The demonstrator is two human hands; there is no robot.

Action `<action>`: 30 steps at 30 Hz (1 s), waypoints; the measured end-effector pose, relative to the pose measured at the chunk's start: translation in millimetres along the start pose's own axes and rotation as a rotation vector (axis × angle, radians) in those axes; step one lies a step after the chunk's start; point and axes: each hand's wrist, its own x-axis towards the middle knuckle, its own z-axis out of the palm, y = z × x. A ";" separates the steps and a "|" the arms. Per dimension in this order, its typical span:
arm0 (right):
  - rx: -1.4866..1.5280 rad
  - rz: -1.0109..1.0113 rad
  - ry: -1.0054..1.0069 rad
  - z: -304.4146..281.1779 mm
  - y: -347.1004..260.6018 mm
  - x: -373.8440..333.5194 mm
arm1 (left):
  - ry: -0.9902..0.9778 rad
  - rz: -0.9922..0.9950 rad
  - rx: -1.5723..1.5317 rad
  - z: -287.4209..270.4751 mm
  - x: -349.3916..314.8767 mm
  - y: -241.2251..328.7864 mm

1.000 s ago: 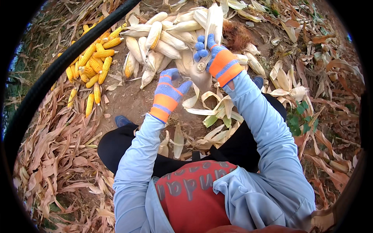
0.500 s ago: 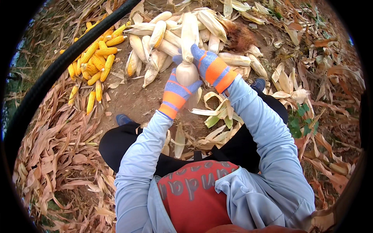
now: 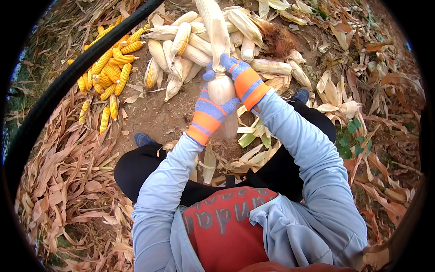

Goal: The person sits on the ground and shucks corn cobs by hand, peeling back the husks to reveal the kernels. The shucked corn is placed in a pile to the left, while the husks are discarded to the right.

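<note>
Between my gloved hands is an ear of corn (image 3: 221, 90) in pale husk. A long pale piece of husk (image 3: 214, 27) stretches away from its far end, over the pile. My left hand (image 3: 213, 105), in a blue and orange knit glove, is wrapped round the ear from the left and below. In a matching glove, my right hand (image 3: 236, 75) closes at the neck where the ear meets that long husk. Some fingertips are hidden behind the ear.
Beyond my hands lies a heap of unhusked corn ears (image 3: 197, 55), with reddish-brown corn silk (image 3: 280, 41) at its right. Bare yellow cobs (image 3: 108, 72) are piled at the far left. Dry husks (image 3: 68, 172) cover the ground on both sides. A black cable (image 3: 72, 77) crosses the upper left.
Both hands and the ear have shifted slightly nearer and to the right. The long husk now leans further left at its far end.
</note>
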 end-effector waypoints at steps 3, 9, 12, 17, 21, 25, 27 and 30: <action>0.125 0.063 -0.085 -7.5 -2.0 2.0 | -0.046 -0.050 0.014 -6.8 -3.0 10.9; 0.110 0.082 -0.188 -21.4 2.3 11.4 | -0.052 0.023 0.217 -12.3 -9.1 -0.7; -0.201 0.060 -0.100 -13.4 -10.1 -2.2 | -0.176 0.046 0.325 -12.0 -6.4 -23.1; -0.326 0.105 -0.111 -12.4 -11.7 -5.1 | -0.294 0.080 0.270 -12.4 -6.2 -58.4; -0.444 0.200 -0.189 -22.5 -16.4 -8.8 | -0.403 -0.082 0.184 -21.4 -16.0 -5.6; -0.676 0.146 -0.186 -10.5 -25.7 -12.7 | -0.398 -0.148 0.193 -32.7 -19.4 -7.0; -0.856 0.110 -0.189 -4.9 -34.8 -14.9 | -0.414 -0.196 0.258 -37.8 -18.1 -8.0; -1.141 -0.018 -0.125 -23.0 -19.4 -6.3 | -0.392 -0.191 0.241 -33.2 -12.8 -5.0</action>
